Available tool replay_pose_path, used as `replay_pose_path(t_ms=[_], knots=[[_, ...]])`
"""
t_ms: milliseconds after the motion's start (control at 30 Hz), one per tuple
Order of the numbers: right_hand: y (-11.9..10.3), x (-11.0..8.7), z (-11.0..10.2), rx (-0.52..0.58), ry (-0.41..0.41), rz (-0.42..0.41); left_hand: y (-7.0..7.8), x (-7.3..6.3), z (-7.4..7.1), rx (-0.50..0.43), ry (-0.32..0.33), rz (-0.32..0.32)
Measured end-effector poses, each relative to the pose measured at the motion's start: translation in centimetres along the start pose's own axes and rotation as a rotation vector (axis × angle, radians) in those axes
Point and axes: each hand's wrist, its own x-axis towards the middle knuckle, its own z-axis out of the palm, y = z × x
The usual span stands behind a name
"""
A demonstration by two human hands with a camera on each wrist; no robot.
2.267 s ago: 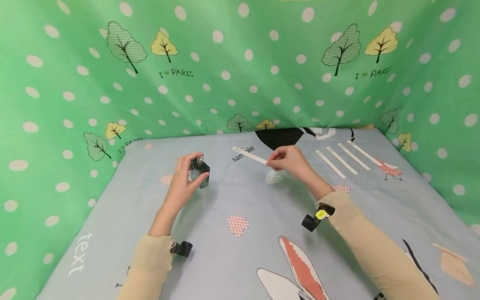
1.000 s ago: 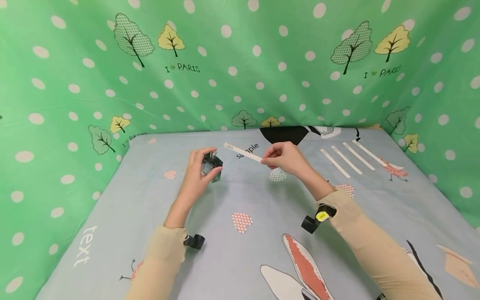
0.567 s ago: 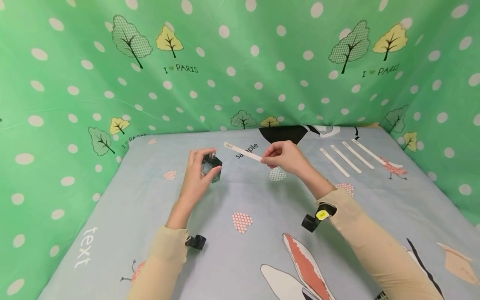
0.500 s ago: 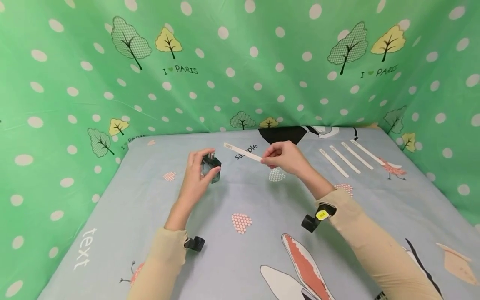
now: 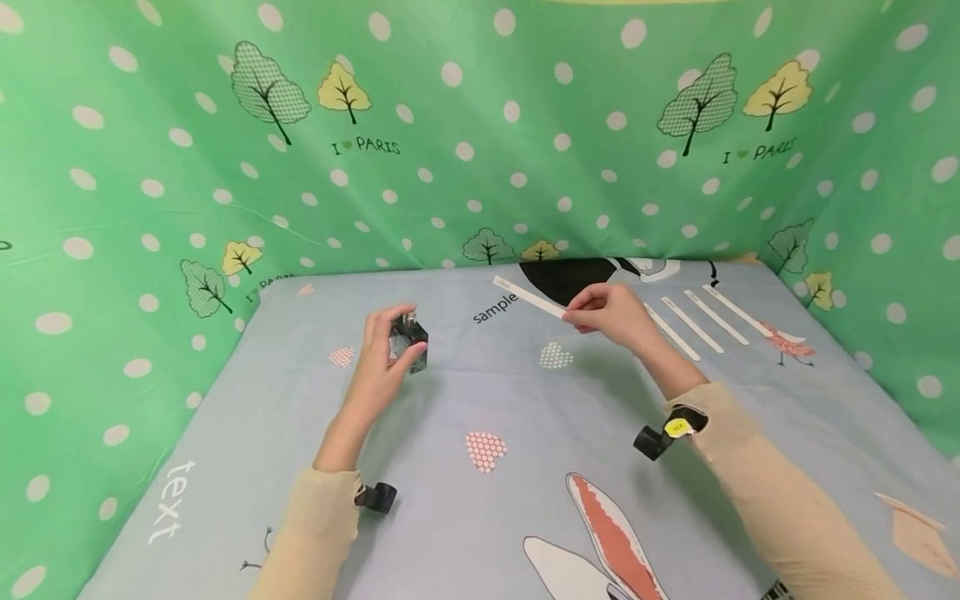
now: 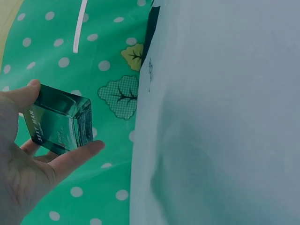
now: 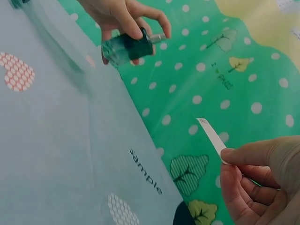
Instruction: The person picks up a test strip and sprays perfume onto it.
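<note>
A dark green glass perfume bottle (image 5: pixel 409 343) is gripped by my left hand (image 5: pixel 375 358), held up over the table with the thumb on its near side. One finger lies on the silver spray nozzle (image 7: pixel 157 38) in the right wrist view. My right hand (image 5: pixel 611 315) pinches one end of a white paper test strip (image 5: pixel 528 297) between thumb and fingertips. The strip's printed free end points toward the bottle, with a wide gap between them. Part of the bottle is covered by the left fingers.
Several more white paper strips (image 5: pixel 693 324) lie side by side at the back right of the table, one partly behind the right hand. The table wears a blue printed cloth (image 5: pixel 450 400). A green dotted curtain (image 5: pixel 465 125) hangs behind and at the sides.
The right hand has moved the strip to the right, away from the bottle. The left hand with the bottle first came rightward, then shifted slightly back left. Both grips stay the same.
</note>
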Motion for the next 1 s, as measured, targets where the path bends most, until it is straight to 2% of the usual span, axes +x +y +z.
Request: replay_pose_path(t_ms=[267, 467, 667, 1000], knots=[[2.7, -0.7, -3.0, 0.040, 0.057, 0.065, -0.3, 0.2, -0.2, -0.003, 0.007, 0.005], [4.9, -1.2, -4.6, 0.017, 0.084, 0.137, -0.3, 0.3, -0.3, -0.001, 0.013, 0.015], [7.0, -1.8, -5.5, 0.026, 0.114, 0.147, -0.3, 0.3, -0.4, 0.028, 0.017, 0.020], [10.1, -2.7, -6.4, -0.010, 0.133, 0.217, -0.6, 0.3, -0.4, -0.032, 0.011, -0.014]])
